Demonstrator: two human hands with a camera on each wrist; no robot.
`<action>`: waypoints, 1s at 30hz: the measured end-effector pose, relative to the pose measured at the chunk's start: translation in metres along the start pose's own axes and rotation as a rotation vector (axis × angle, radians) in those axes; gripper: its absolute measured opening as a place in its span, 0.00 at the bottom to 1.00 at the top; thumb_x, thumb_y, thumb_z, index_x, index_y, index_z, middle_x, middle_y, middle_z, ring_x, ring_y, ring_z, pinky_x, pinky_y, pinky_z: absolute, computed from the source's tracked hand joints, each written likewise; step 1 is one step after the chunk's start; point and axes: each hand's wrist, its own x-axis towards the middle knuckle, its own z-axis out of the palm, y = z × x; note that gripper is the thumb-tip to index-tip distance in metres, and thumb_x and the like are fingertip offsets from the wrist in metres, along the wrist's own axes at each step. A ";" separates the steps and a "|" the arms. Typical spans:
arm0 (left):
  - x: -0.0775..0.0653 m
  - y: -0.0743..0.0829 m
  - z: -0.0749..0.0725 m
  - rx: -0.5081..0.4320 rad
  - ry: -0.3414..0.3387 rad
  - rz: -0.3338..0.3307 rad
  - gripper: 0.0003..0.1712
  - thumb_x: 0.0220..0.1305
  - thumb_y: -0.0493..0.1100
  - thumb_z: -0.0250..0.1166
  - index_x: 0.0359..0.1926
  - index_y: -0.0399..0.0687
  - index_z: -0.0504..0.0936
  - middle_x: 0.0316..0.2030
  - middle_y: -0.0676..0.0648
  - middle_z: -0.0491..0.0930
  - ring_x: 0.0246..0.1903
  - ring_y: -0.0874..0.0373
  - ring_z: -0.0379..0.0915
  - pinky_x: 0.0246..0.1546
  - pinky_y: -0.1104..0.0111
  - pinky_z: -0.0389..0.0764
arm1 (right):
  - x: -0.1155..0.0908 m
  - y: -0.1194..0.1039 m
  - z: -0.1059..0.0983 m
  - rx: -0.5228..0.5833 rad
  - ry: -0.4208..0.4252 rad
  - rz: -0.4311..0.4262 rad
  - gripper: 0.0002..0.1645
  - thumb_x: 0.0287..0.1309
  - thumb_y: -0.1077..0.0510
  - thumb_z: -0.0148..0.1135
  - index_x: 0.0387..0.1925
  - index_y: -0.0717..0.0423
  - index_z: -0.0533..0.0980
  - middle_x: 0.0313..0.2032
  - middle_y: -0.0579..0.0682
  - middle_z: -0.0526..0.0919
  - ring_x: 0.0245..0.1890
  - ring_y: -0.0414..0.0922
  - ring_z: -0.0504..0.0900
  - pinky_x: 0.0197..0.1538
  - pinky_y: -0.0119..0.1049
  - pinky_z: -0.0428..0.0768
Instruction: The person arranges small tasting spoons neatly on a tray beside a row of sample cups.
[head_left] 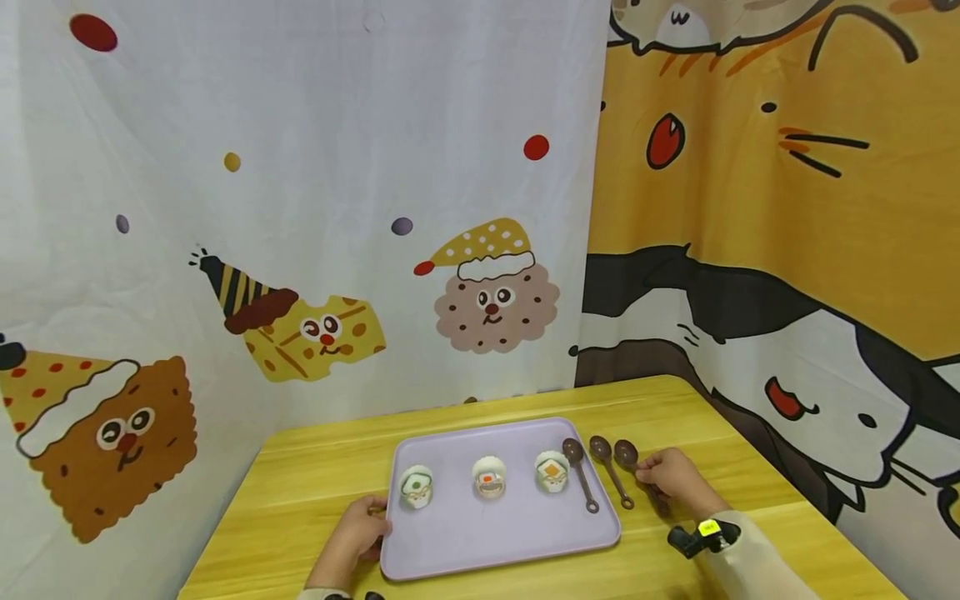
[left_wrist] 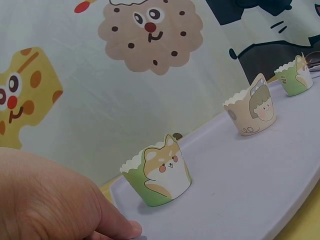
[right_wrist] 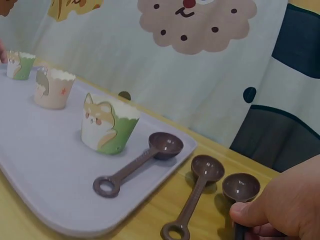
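Observation:
A lavender tray (head_left: 480, 533) lies on the table, its left edge gripped by my left hand (head_left: 352, 533), thumb on top of the rim. Three paper baking cups stand in a row on it: a green dog-print cup (left_wrist: 159, 175) nearest that hand, a pink cup (left_wrist: 252, 110) in the middle, another green cup (right_wrist: 107, 127) to the right. Beside this last cup a brown measuring spoon (right_wrist: 135, 167) lies on the tray. My right hand (head_left: 671, 479) pinches the handle of the rightmost brown measuring spoon (right_wrist: 241, 187), off the tray. A similar spoon (right_wrist: 192, 200) lies between them on the table.
The yellow wood-grain table (head_left: 300, 467) backs onto a white curtain (head_left: 315, 200) with cartoon prints. An orange cartoon curtain (head_left: 735, 183) hangs along the right side. A black wrist device (head_left: 703, 537) sits on my right sleeve.

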 end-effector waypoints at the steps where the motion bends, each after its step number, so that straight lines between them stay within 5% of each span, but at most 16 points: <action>1: 0.000 0.000 0.000 -0.003 0.000 -0.005 0.25 0.58 0.23 0.59 0.58 0.23 0.71 0.39 0.36 0.81 0.31 0.50 0.81 0.28 0.55 0.85 | 0.000 -0.001 0.000 0.014 -0.003 0.007 0.06 0.61 0.65 0.65 0.30 0.67 0.80 0.25 0.51 0.78 0.24 0.45 0.75 0.26 0.37 0.76; 30: -0.001 0.004 0.001 0.002 0.007 -0.024 0.24 0.58 0.23 0.59 0.58 0.24 0.71 0.40 0.36 0.81 0.32 0.50 0.81 0.28 0.55 0.85 | 0.009 -0.047 0.026 0.210 -0.039 0.078 0.10 0.63 0.66 0.65 0.41 0.71 0.80 0.28 0.54 0.80 0.26 0.46 0.79 0.29 0.40 0.82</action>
